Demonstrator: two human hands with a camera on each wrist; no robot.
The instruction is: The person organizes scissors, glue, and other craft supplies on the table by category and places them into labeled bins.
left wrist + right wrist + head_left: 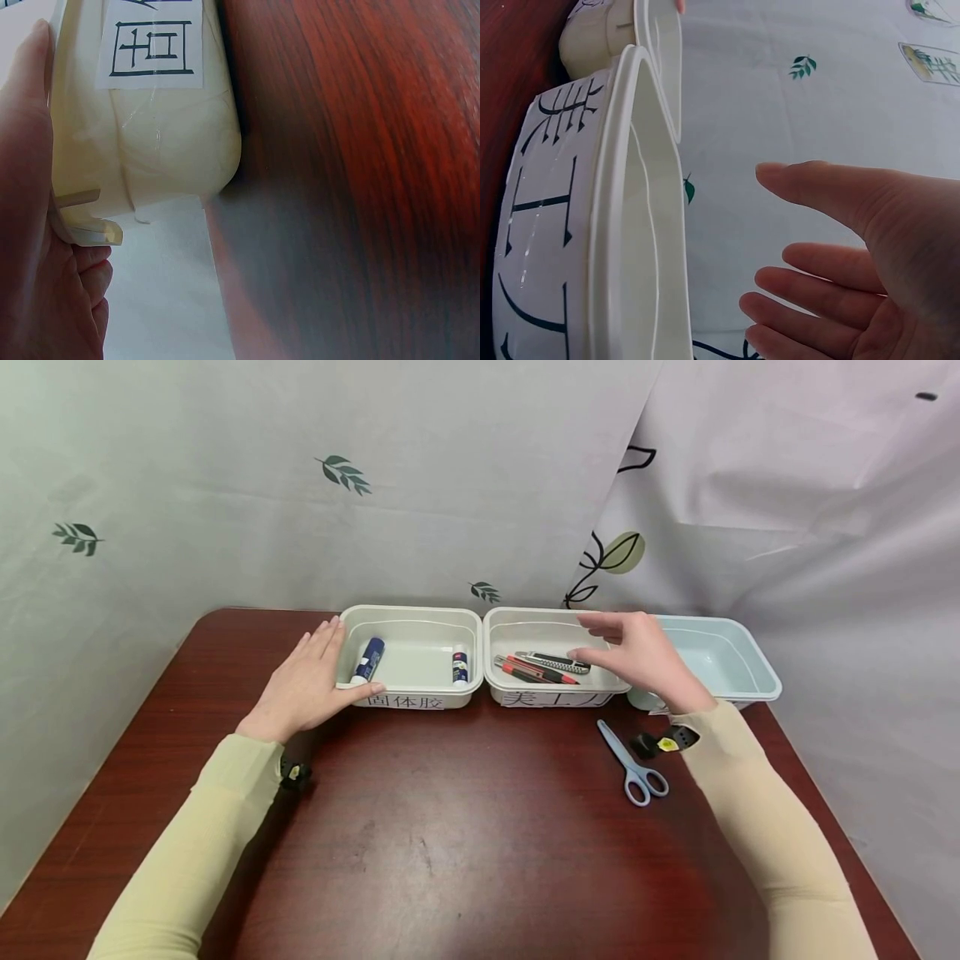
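Note:
My left hand (303, 685) rests against the left end of a cream bin (411, 702), its fingers extended along the side and its thumb across the front rim. Two glue sticks, one larger (369, 660) and one smaller (460, 666), lie in that bin. My right hand (648, 656) hovers over the right end of the middle cream bin (517, 618), thumb and fingers spread with nothing between them. Below it in the bin lie several utility knives, some red and black (536, 670), another black and silver (562, 663).
A light blue bin (765, 672) stands at the right end of the row, partly behind my right hand. Blue-handled scissors (628, 764) lie on the dark red wooden table (450, 827) in front of the bins. A patterned white curtain (420, 527) hangs behind.

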